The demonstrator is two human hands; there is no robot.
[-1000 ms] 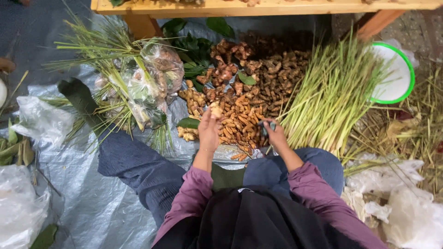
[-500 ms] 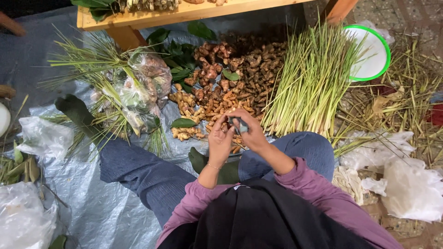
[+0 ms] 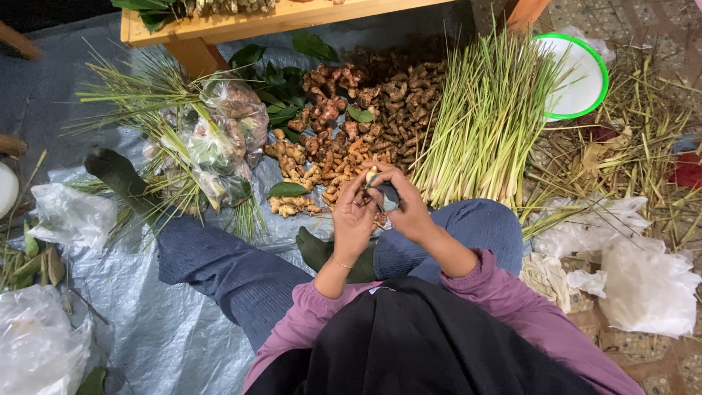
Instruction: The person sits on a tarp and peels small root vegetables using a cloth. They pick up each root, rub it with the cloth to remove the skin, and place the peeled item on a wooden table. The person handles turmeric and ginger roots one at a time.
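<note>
Pinching a small knobbly root piece (image 3: 371, 175) at its end, the left hand (image 3: 354, 218) steadied it above the root pile (image 3: 351, 139) while the right hand (image 3: 406, 205) clenched a dark-handled tool (image 3: 387, 196); it looked light, stiff, best gripped between knobs.

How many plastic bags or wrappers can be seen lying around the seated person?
5, possibly more hidden: a clear bag among the leaves, a crumpled bag at left, another lower left, and two white bags at right.
</note>
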